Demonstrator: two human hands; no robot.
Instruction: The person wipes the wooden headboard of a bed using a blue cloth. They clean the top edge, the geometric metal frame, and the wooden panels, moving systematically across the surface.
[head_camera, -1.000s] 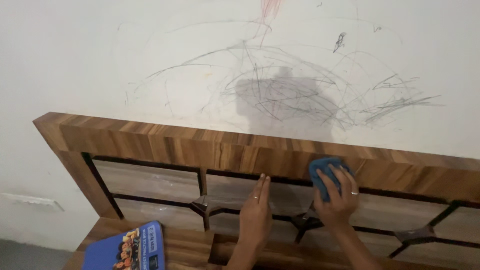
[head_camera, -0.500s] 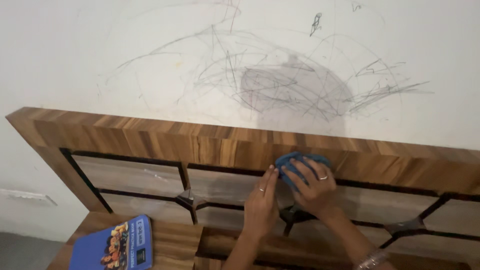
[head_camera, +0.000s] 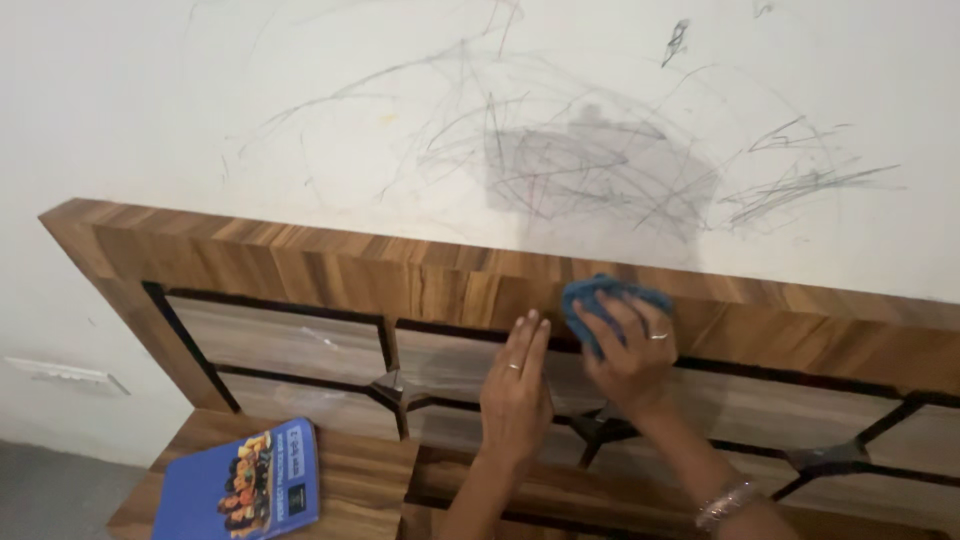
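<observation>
My right hand (head_camera: 625, 350) grips a crumpled blue cloth (head_camera: 595, 297) and presses it against the upper wooden band of a headboard (head_camera: 300, 275). A ring shows on one finger and a bangle on the wrist. My left hand (head_camera: 515, 385) lies flat beside it, fingers together and pointing up, palm resting on a pale inset panel (head_camera: 440, 355) of the headboard. The two hands nearly touch.
The headboard has dark grooves and pale panels and stands against a white wall (head_camera: 150, 110) covered in pencil scribbles. A blue book (head_camera: 240, 490) lies on a wooden side surface (head_camera: 360, 480) at lower left. A white wall strip (head_camera: 65, 372) sits at far left.
My right hand has slid the cloth left along the headboard's top band, close to my left hand. My left hand stays flat on the panel. The view has shifted slightly.
</observation>
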